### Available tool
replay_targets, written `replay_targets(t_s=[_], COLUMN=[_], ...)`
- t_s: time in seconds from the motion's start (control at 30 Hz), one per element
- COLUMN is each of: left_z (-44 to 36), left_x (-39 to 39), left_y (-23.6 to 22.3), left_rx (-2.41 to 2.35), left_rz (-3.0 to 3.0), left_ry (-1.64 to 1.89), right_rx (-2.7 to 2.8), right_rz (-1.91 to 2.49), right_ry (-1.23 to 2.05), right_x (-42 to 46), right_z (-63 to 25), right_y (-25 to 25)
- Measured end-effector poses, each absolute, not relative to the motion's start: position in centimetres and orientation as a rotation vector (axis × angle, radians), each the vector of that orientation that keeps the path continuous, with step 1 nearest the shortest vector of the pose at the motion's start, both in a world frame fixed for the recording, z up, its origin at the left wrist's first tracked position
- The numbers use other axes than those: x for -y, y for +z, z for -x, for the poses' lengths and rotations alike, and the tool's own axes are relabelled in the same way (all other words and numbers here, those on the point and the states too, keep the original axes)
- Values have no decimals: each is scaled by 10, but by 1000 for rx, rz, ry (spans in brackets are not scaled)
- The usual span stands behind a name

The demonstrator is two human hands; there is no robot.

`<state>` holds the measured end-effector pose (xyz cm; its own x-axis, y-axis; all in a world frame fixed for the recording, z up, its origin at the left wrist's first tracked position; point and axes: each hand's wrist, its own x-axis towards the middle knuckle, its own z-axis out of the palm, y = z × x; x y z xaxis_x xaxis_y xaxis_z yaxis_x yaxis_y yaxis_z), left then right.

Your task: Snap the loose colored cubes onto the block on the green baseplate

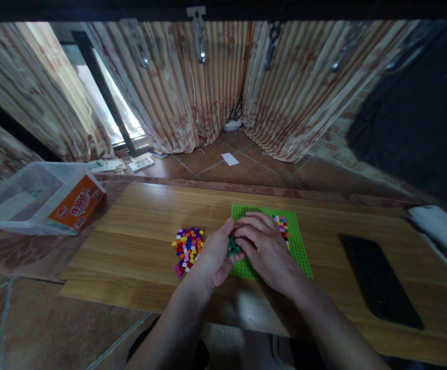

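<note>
Loose bricks (186, 250) are seen left of the left hand (217, 252), by which, cupped and part-closed, green bricks (233, 247) are held, just left of the right hand's (264, 244) curled fingers; whether any is pinched there cannot be told. Beneath, the plate (299, 244) is partly covered.

the left hand (216, 255) cups dark green bricks (233, 247), the right hand (265, 247) over a lime baseplate (298, 249).
</note>
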<state>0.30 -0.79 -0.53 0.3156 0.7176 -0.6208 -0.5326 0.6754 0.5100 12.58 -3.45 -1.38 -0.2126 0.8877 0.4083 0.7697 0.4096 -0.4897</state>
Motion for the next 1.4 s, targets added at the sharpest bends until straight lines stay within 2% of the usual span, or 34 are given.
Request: replay_targets(t_s=[0.4,0.63,0.8,1.03,1.4], left_z=[6,0,-3,-6,-12], left_x=[7,8,9,11,15], left_y=[-11,-16,-17,-15,-19], left_rx=[-965,-981,-984,-1000,-1084], left_rz=[-558,-613,-637,-646,-819], left_ry=[812,813,818,803,826], right_rx=[1445,1593,1729,1628,1544], right_rz=[1471,1468,1487,1582,1592], right_ry=[276,381,222,110,183], right_x=[28,32,34,33,31], right_z=[-166,-166,-156,-154,-152], right_y=[-20,-23,-29,-40,-40])
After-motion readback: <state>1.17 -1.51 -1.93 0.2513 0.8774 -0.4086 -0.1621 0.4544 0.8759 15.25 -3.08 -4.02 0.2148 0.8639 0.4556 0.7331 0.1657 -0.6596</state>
